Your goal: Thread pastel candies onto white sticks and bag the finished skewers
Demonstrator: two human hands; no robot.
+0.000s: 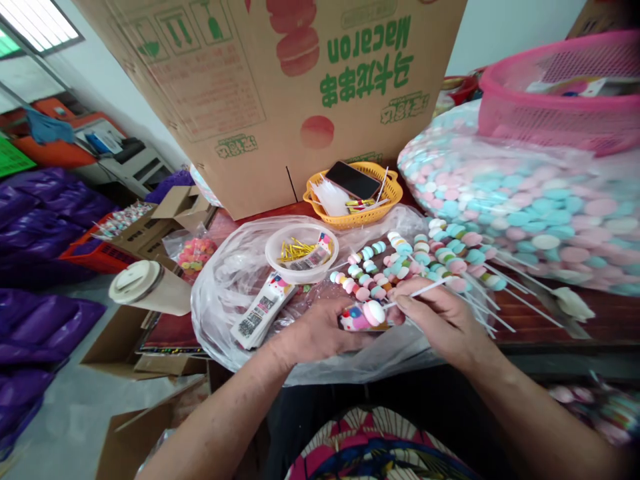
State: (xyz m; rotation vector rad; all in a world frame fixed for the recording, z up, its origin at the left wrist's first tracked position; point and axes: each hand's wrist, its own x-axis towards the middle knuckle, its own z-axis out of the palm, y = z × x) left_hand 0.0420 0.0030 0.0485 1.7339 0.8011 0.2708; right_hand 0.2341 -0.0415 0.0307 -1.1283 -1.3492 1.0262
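My left hand [323, 330] is closed around a printed wrapper [354, 319] and the candy end of a skewer, where a white and a pink candy [373, 313] show. My right hand [443, 320] pinches the white stick [429, 289] of that skewer, which slants up to the right. Most of the wrapper is hidden by my left fingers. Just beyond my hands lies a heap of candy skewers [400, 257] in pink, white, blue and green. To the left rest a stack of printed wrappers [261, 313] and a round plastic tub [275, 267] with gold twist ties.
A yellow basket [325, 215] holds a phone [353, 180] and sticks. Behind it stands a large carton [240, 100]. At right, a big bag of candies [540, 207] supports a pink basket [555, 117]. A lidded cup [165, 290] stands at left.
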